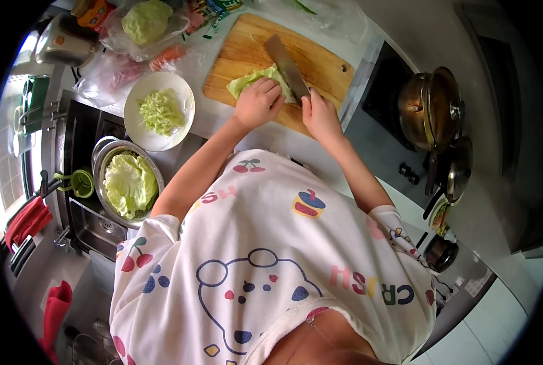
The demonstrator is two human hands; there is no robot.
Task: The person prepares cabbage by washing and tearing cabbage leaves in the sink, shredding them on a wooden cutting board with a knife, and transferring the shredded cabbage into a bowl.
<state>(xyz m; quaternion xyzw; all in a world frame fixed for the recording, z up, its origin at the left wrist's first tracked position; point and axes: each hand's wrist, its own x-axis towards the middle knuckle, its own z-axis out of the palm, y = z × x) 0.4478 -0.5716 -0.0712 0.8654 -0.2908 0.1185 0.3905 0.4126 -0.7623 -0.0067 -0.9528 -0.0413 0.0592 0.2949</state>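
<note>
My right hand [322,118] is closed round the handle of a kitchen knife [285,64], whose broad blade points up and left over the wooden cutting board [235,52]. A piece of pale green cabbage [247,80] lies on the board just left of the blade. My left hand [259,103] grips it from above with curled fingers, which hide part of it. To the left of the board, a white plate [139,134] holds a heap of shredded cabbage [160,112]. Large cabbage leaves [129,184] lie in a metal bowl [156,170] by the sink.
A head of cabbage [146,21] sits in a plastic bag at the back left, near carrots [167,56] in plastic. The sink [92,228] is at the left. On the right, a lidded pot [416,106] stands on the stove [375,125], with a pan's glass lid [460,170] nearby.
</note>
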